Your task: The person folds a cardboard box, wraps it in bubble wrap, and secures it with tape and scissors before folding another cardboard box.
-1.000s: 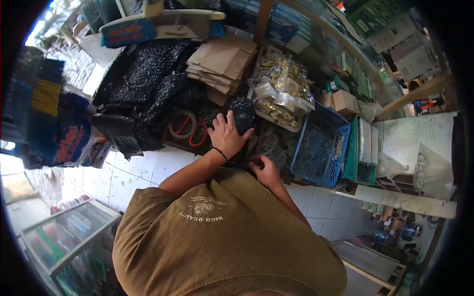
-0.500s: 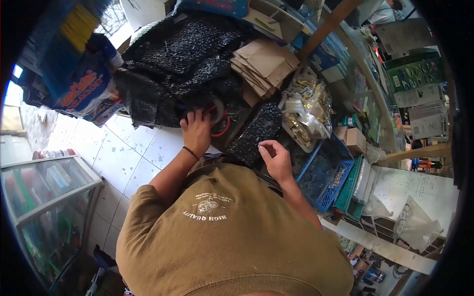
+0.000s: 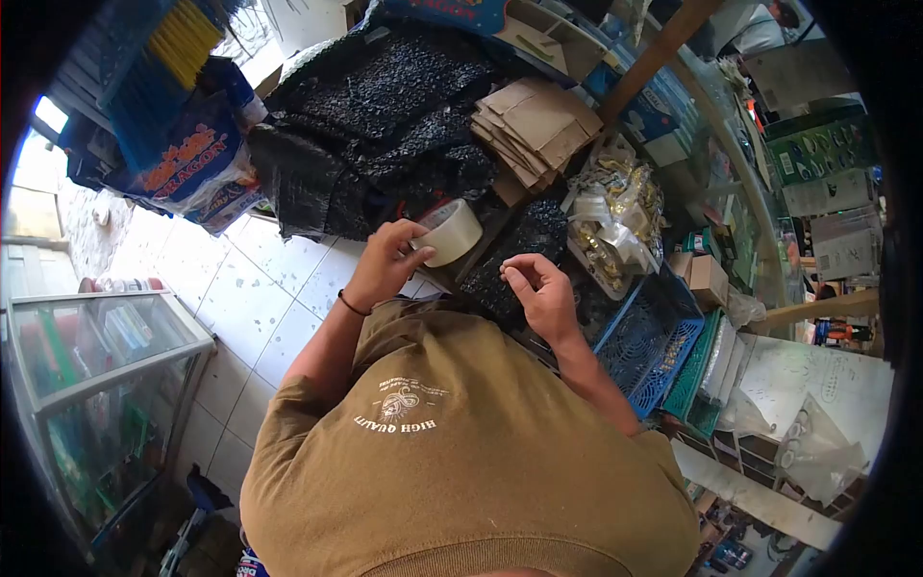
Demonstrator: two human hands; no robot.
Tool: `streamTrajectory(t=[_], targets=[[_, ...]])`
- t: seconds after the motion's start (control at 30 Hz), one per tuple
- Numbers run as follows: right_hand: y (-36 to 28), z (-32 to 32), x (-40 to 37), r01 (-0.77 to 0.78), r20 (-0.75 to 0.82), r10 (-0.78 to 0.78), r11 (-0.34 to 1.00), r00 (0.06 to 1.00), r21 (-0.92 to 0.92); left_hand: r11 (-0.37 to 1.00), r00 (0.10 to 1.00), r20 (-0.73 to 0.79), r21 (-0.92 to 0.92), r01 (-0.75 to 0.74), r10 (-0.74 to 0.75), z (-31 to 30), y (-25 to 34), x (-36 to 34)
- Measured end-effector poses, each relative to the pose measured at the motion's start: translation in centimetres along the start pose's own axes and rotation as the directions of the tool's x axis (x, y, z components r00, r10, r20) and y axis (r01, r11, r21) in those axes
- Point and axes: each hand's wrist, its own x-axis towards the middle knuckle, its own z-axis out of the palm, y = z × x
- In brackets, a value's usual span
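Note:
My left hand (image 3: 386, 261), with a dark band at the wrist, grips the near left edge of a roll of clear tape (image 3: 452, 234). The roll is tilted above the work surface. To its right my right hand (image 3: 543, 293) is closed in a pinch; a tiny thing at the fingertips is too small to make out. Beneath and beside the right hand lies a black bubble-wrap piece (image 3: 519, 245). Behind the tape, black bubble wrap (image 3: 385, 106) is heaped, with part of something red (image 3: 437, 204) at its near edge. Folded cardboard pieces (image 3: 538, 125) are stacked behind my right hand.
Right of my hands are a tray of gold and clear plastic packets (image 3: 615, 216), a blue basket (image 3: 646, 337) and a small box (image 3: 709, 276). A blue printed bag (image 3: 192, 168) stands at the left. A glass case (image 3: 111, 337) is on the lower left.
My left hand has taken hold of the tape roll and lifted it toward me from the near edge of the bubble wrap. My right hand remains pinched. The view has shifted slightly.

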Motion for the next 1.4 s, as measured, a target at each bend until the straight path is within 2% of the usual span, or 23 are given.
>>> streamTrajectory(t=[0.03,0.1,0.17,0.23,0.27,0.3,0.33,0.37,0.4,0.43,0.53,0.6,0.63,0.7,0.77,0.83,0.87,0.97,1.1,1.13,1.17,1.27,1.4], targets=[[-0.2,0.1,0.0,0.002,0.004,-0.002,1.0,1.0,0.002,0.975,0.999,0.019,-0.217,0.052,-0.049,0.1,0.4,-0.3],[-0.5,0.4,0.0,-0.026,0.041,0.023,0.995,0.999,0.096,0.97,1.0,-0.02,-0.241,-0.022,0.018,0.7,1.0,-0.9],[-1.3,0.7,-0.1,-0.043,0.026,0.04,0.988,0.999,0.151,0.951,0.946,-0.155,-0.075,-0.299,0.285,1.3,1.6,-1.1],[-1.5,0.5,-0.5,-0.065,0.013,0.064,0.976,0.998,0.205,0.941,0.928,-0.171,-0.023,-0.339,0.33,1.5,1.9,-1.2],[-1.5,0.3,-0.5,-0.11,0.001,0.114,0.956,0.993,0.272,0.894,0.875,-0.185,0.114,-0.433,0.448,1.3,2.3,-1.2],[-1.4,0.0,-0.6,-0.151,-0.007,0.163,0.929,0.987,0.337,0.821,0.808,-0.182,0.251,-0.512,0.56,1.1,2.6,-1.1],[-1.3,-0.4,-0.6,-0.185,0.033,0.187,0.906,0.982,0.38,0.82,0.807,-0.181,0.25,-0.515,0.562,0.8,3.1,-1.1],[-1.2,-0.9,-0.7,-0.183,0.029,0.187,0.907,0.982,0.38,0.75,0.765,-0.119,0.34,-0.568,0.633,0.3,3.6,-1.2],[-1.0,-1.3,-0.8,-0.188,0.071,0.176,0.847,0.982,0.496,0.668,0.719,-0.049,0.419,-0.616,0.694,0.2,3.8,-1.2],[-0.9,-1.6,-1.0,-0.194,0.108,0.162,0.773,0.981,0.605,0.667,0.717,-0.045,0.412,-0.621,0.696,0.3,3.8,-1.2],[-1.8,-2.0,-1.6,-0.195,0.103,0.167,0.765,0.981,0.614,0.666,0.688,-0.06,0.323,-0.672,0.723,0.8,3.8,-0.7],[-2.0,-2.2,-2.0,-0.188,0.097,0.164,0.768,0.982,0.613,0.746,0.735,-0.131,0.167,-0.645,0.665,1.8,3.5,-0.6],[-2.1,-2.1,-2.3,-0.202,0.122,0.161,0.756,0.979,0.623,0.738,0.729,-0.121,0.16,-0.656,0.674,2.3,3.6,-0.7],[-2.0,-1.8,-2.7,-0.203,0.129,0.158,0.741,0.979,0.639,0.798,0.79,-0.122,0.018,-0.603,0.6,3.2,4.0,-0.8],[-1.6,-1.4,-2.9,-0.086,0.07,0.053,0.776,0.996,0.625,0.769,0.768,-0.043,-0.005,-0.64,0.639,3.5,3.9,-0.8],[-2.0,-1.4,-3.0,-0.078,0.045,0.065,0.769,0.997,0.635,0.883,0.903,-0.045,-0.196,-0.427,0.427,3.4,4.7,-1.5],[-2.0,-1.3,-3.1,-0.09,0.044,0.079,0.82,0.996,0.565,0.904,0.945,-0.022,-0.286,-0.318,0.326,3.2,4.2,-1.6],[-2.1,-0.5,-3.3,-0.097,0.032,0.093,0.885,0.995,0.455,0.957,0.974,-0.031,-0.177,-0.228,0.226,2.4,6.5,-0.9],[-2.0,0.8,-3.2,-0.121,0.116,0.086,0.934,0.989,0.336,0.974,0.978,0.047,-0.107,-0.199,0.205,2.5,6.5,0.0],[-2.2,0.9,-3.1,-0.125,0.12,0.093,0.948,0.988,0.294,0.963,0.97,-0.033,-0.123,-0.241,0.239,2.6,6.5,-0.1],[-2.2,1.0,-3.0,-0.123,0.122,0.09,0.949,0.988,0.292,0.962,0.97,-0.037,-0.123,-0.243,0.24,2.5,6.5,-0.1],[-2.4,1.4,-2.9,-0.098,0.154,0.074,0.983,0.985,0.156,0.97,0.979,-0.001,-0.134,-0.201,0.203,2.0,6.4,-0.5],[-2.2,1.9,-2.7,-0.117,0.171,0.093,0.983,0.981,0.138,0.979,0.993,0.018,-0.171,-0.11,0.114,2.3,5.4,-1.0]])
